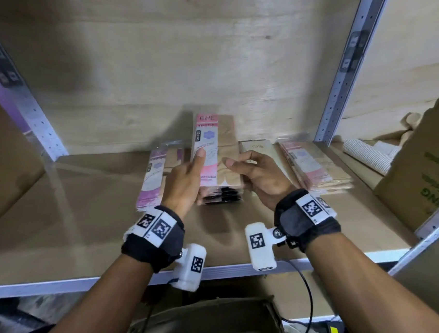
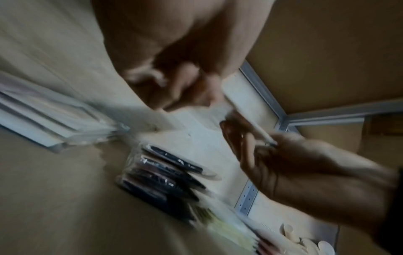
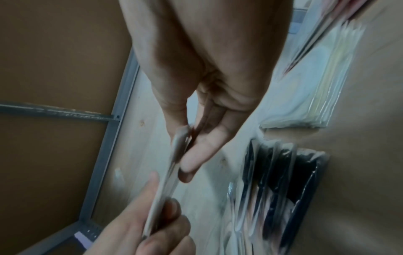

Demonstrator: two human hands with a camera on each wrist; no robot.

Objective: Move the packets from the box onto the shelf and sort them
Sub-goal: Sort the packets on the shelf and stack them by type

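I hold one pink and beige packet (image 1: 214, 151) upright over the shelf (image 1: 90, 235) in both hands. My left hand (image 1: 196, 167) grips its left edge, thumb on the front. My right hand (image 1: 241, 163) pinches its right edge. In the right wrist view the packet (image 3: 172, 163) shows edge-on between my right hand (image 3: 189, 155) and my left hand (image 3: 152, 215). Under it lies a stack of dark packets (image 1: 222, 195). A purple pile (image 1: 156, 176) lies to the left, a pink and beige pile (image 1: 314, 167) to the right, and a cream packet (image 1: 256, 147) behind my right hand.
A cardboard box with green print (image 1: 420, 172) stands at the shelf's right end, with rolled fabric (image 1: 366, 155) behind it. Metal uprights (image 1: 342, 67) frame the bay. The shelf's front lip (image 1: 67, 283) runs below my wrists. A brown open box (image 1: 210, 317) sits below it.
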